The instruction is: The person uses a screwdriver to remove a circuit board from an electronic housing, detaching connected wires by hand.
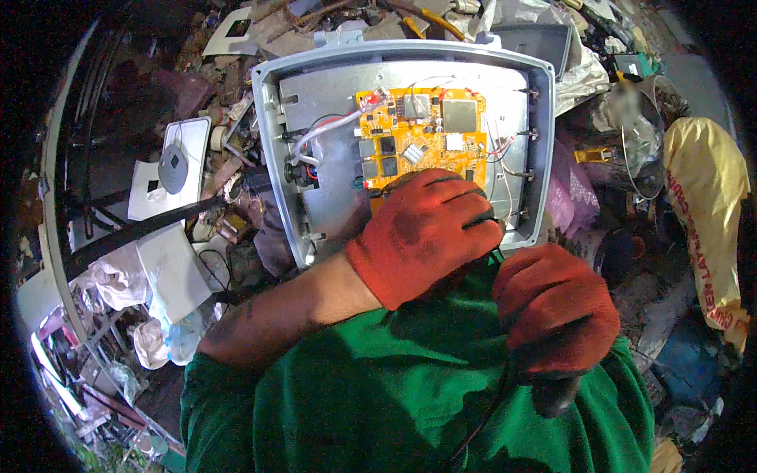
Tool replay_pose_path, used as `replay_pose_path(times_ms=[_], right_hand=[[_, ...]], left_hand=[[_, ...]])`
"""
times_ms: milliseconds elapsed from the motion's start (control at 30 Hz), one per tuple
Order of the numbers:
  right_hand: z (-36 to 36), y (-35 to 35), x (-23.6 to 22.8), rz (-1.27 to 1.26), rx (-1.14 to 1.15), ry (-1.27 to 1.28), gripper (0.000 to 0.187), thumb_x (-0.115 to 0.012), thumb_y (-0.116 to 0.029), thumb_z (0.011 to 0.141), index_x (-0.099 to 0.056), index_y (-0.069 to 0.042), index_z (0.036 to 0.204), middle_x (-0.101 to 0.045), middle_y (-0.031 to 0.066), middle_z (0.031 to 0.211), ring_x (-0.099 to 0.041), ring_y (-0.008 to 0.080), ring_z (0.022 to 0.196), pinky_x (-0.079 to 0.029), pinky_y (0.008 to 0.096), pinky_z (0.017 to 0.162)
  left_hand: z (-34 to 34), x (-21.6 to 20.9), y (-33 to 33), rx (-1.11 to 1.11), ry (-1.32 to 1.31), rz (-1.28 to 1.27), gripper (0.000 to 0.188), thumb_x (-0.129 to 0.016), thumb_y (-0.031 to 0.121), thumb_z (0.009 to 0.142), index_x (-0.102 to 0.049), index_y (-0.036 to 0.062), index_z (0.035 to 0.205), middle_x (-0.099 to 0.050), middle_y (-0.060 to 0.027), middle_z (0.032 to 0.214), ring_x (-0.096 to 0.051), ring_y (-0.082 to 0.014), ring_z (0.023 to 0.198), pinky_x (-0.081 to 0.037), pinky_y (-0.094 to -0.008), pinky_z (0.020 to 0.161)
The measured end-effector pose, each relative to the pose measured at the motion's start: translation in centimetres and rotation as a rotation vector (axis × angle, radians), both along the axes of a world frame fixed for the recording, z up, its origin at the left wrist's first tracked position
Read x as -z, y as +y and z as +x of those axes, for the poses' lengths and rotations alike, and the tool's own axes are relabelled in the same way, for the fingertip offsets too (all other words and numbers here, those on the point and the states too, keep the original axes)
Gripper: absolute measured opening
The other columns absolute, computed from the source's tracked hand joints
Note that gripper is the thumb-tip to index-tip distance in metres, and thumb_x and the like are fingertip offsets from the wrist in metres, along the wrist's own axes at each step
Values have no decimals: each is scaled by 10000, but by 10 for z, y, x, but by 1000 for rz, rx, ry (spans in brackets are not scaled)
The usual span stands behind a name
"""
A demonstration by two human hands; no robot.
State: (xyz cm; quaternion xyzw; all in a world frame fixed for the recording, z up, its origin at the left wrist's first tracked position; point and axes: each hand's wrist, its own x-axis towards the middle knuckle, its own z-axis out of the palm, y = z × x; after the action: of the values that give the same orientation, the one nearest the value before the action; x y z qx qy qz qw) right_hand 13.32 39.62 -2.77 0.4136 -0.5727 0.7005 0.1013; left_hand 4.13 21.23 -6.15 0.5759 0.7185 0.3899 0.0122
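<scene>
A grey enclosure (pixel 406 55) lies open in front of me, with a yellow circuit board (pixel 430 134) on its metal plate. Grey and white cables (pixel 319 138) join the board at its left, and thin wires run to its right. My left hand (pixel 430 229), in a red glove, rests over the board's lower edge with fingers curled. What those fingers hold, if anything, is hidden. My right hand (pixel 558 307), also red-gloved, is wrapped round a black tool handle (pixel 556 396) at the enclosure's lower right corner. The tool's tip is hidden, and a black cord (pixel 485 418) hangs beside it.
Mixed scrap surrounds the enclosure on every side. At the left are a white panel with a grey disc (pixel 171 167), a white box-like piece (pixel 175 264) and dark metal bars (pixel 130 229). A yellow sack (pixel 706 205) and pink plastic (pixel 572 193) lie at the right.
</scene>
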Motion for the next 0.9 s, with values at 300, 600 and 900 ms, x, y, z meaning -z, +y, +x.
replay_pose_path(times_ms=[300,600,900], right_hand=[[7,2,-98,1170,762,116,437,-749,-421,804,-690,-41,1011,-630,128,812,-607,286,643,-464,416,548],[32,-11,-139,1719,353,-170,615,-809,-286,741,-572,-4,1234,-667,169,901,-645,336,712,-459,451,593],[13,-16,-147,1535,345,-963,432,-718,-118,812,-550,-18,1197,-681,190,983,-670,365,780,-538,439,668]], left_hand=[[2,1,0,-21,-76,9,213,-643,224,784,-646,151,984,-624,-63,961,-645,-280,962,-509,-439,834],[4,12,7,-14,-14,87,158,-634,209,770,-628,157,919,-638,-65,870,-667,-290,861,-516,-440,783],[10,3,7,-47,26,-9,123,-616,199,814,-660,176,926,-657,-61,866,-685,-270,879,-509,-429,797]])
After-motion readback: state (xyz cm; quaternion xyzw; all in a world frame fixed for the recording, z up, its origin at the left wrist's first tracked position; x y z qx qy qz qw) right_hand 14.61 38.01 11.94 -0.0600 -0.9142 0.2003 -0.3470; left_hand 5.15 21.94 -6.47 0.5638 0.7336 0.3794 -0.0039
